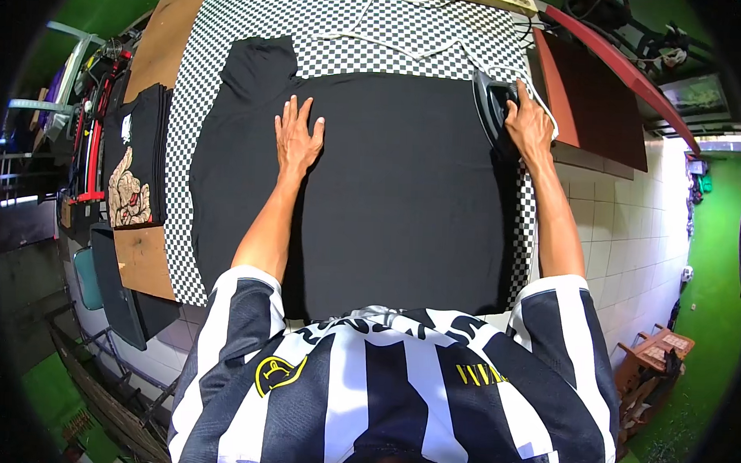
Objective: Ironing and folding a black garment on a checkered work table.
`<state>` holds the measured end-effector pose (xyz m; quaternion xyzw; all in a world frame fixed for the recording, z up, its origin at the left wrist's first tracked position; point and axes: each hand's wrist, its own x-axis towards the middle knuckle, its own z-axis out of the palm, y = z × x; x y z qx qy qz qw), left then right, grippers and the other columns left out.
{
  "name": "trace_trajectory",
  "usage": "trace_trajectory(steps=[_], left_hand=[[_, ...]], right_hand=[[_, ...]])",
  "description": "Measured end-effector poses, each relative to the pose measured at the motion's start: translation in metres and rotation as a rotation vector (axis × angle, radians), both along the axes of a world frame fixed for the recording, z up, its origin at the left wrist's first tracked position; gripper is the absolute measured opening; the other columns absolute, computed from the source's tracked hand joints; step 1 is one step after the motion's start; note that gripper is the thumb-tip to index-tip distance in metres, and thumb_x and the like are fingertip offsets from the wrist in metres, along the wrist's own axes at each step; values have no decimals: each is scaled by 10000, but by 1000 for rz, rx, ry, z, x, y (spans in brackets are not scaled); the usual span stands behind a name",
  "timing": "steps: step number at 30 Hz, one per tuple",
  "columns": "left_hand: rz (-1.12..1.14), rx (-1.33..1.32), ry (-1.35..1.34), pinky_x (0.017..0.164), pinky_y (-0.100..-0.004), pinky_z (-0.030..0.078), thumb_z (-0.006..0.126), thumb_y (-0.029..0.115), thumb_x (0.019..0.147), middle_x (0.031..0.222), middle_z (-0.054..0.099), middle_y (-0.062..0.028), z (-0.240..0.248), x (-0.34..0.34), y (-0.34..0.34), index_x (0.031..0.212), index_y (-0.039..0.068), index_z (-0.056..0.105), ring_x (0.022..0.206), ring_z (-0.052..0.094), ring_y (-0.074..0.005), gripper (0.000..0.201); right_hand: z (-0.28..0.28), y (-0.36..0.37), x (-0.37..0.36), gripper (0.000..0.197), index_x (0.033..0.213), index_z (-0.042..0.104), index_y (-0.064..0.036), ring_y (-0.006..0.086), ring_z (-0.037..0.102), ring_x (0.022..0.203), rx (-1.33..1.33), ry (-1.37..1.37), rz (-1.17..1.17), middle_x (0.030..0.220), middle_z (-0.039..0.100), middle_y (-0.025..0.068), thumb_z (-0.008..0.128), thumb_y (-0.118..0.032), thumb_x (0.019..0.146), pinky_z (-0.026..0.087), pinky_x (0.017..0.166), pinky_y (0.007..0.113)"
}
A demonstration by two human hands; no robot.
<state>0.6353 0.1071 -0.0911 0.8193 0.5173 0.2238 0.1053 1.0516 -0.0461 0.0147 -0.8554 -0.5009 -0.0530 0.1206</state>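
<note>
A black T-shirt (pixel 404 192) lies spread flat on a black-and-white checkered cloth (pixel 223 14), one sleeve pointing toward the far left. My left hand (pixel 299 137) rests flat on the shirt near that sleeve, fingers spread. At the shirt's far right edge, my right hand (pixel 529 123) is wrapped round the handle of a dark clothes iron (pixel 489 113). The iron's pointed end faces away from me, and its soleplate is hidden against the fabric. A white cord (pixel 426 54) runs from the iron across the far part of the cloth.
Folded black shirts (pixel 140 158), the top one printed, are stacked on the wooden tabletop (pixel 141 260) at the left. A power strip (pixel 497 1) lies at the far right edge. Beside the table's right side is a reddish-brown board (pixel 587 100); a wooden stool (pixel 660 348) stands farther right.
</note>
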Motion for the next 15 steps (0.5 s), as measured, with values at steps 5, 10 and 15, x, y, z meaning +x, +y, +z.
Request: trace_trajectory(steps=[5, 10, 15], left_hand=[[27, -136, -36, 1224, -560, 165, 473, 425, 1021, 1608, 322, -222, 7, -11, 0, 1485, 101, 483, 1503, 272, -383, 566], [52, -143, -58, 1232, -546, 157, 479, 413, 1024, 1615, 297, -233, 12, -23, -36, 1502, 89, 448, 1514, 243, -384, 578], [67, -107, -19, 1232, -539, 146, 474, 365, 1034, 1631, 273, -210, 11, -38, -89, 1506, 84, 439, 1524, 220, -374, 551]], right_hand=[[22, 10, 5, 525, 1420, 569, -183, 434, 672, 1031, 16, 156, 36, 1097, 707, 241, 652, -306, 916, 528, 876, 519], [42, -6, -26, 492, 1353, 646, -188, 412, 672, 1067, -21, 287, -1, 1147, 704, 227, 675, -341, 886, 526, 924, 472], [27, -2, -75, 520, 1346, 643, -106, 411, 683, 992, 14, 350, 173, 1068, 701, 265, 546, -230, 851, 525, 925, 460]])
